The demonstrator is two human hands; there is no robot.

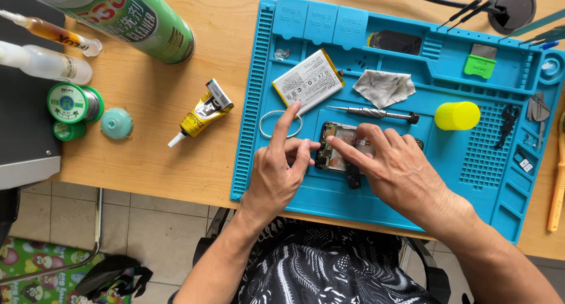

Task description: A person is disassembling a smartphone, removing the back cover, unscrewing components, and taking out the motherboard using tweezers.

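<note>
Both hands are at work on the opened smartphone with its back cover off and its circuit boards showing (336, 150), which lies on the blue silicone repair mat with moulded trays (388, 204). The right hand (395, 170) lies flat across the phone, index fingertip pressed on the upper board near the top left corner; it pins the phone down and clasps nothing. The left hand (281, 173) sits just left of that press, thumb and middle finger pinched together at the phone's edge and index finger raised; whether a small part sits in the pinch I cannot tell.

Just above the right hand's fingers lies the slim metal screwdriver with a knurled grip (372, 112); beyond it are the white rectangular phone battery (309, 80) and a crumpled grey-white cloth (384, 87).

This looks like the stage of seating or freeing a small part on the board. The next move likely calls for a steady fingertip and light force, since the connectors look fragile
</note>
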